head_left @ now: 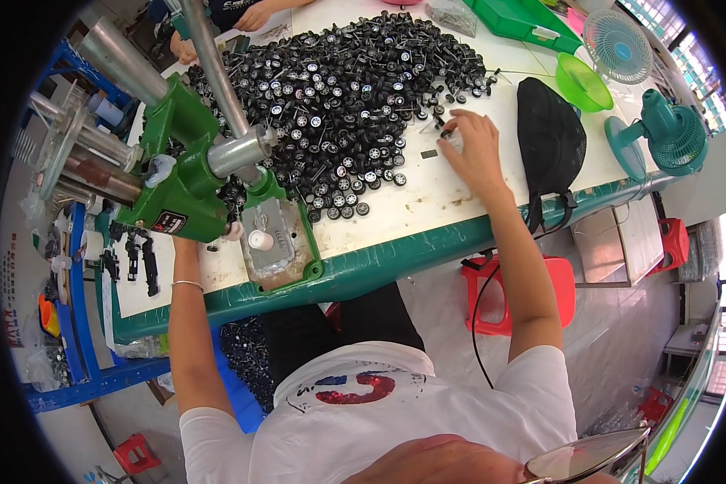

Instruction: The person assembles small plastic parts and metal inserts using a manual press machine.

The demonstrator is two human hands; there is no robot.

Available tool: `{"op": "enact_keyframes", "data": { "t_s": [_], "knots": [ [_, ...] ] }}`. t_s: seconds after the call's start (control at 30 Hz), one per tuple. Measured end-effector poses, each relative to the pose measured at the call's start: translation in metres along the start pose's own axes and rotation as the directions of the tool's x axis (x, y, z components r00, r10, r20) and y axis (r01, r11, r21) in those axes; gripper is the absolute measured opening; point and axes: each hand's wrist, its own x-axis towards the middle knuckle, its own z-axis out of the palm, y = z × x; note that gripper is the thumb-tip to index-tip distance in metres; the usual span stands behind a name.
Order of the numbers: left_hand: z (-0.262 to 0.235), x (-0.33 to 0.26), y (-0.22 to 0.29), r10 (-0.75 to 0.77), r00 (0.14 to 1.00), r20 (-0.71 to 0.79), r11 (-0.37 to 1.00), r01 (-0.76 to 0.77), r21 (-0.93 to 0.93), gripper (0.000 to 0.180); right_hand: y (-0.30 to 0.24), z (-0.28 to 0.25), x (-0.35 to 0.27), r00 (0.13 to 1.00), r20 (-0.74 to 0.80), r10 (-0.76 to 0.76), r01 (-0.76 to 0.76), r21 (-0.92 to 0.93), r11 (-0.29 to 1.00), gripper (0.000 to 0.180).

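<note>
A large heap of small black toy wheels (339, 105) with silver hubs and thin metal axles covers the table. At the heap's right edge is my right hand (477, 153), its thumb and fingers curled together round a small black wheel (446, 132); the fingers partly cover it. A green hand press (181, 161) with a steel lever stands on the left. Behind it my left hand is hidden; only the forearm and a bracelet show below. On the press's grey base plate (276, 254) sits a short white cylinder (260, 239).
Right of my right hand lies a black bag (550, 133). Beyond it are a lime-green bowl (583, 83), a teal fan (661, 133) and a green tray (528, 24). Black parts (141, 262) lie left of the press. Another person's hands (250, 18) are at the far edge. A red stool (552, 294) stands below.
</note>
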Motion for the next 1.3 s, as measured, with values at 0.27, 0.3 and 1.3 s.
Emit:
{"op": "enact_keyframes", "data": {
  "t_s": [0.27, 0.3, 1.3],
  "knots": [
    [0.003, -0.003, -0.041, -0.086, 0.993, 0.081, 0.939, 0.108, -0.326, 0.045, 0.003, 0.012, 0.012, 0.994, 0.045, 0.101, -0.102, 0.019, 0.995, 0.060],
    [0.020, -0.003, -0.027, -0.053, 0.998, 0.016, 0.995, 0.054, -0.087, 0.042, 0.002, 0.012, 0.011, 0.989, 0.086, 0.119, -0.114, -0.061, 0.992, 0.058],
    [0.004, 0.009, 0.200, -0.203, 0.937, -0.285, 0.943, 0.108, -0.315, 0.037, -0.017, 0.029, 0.036, 0.952, -0.108, 0.288, -0.217, 0.430, 0.876, 0.015]
  ]
}}
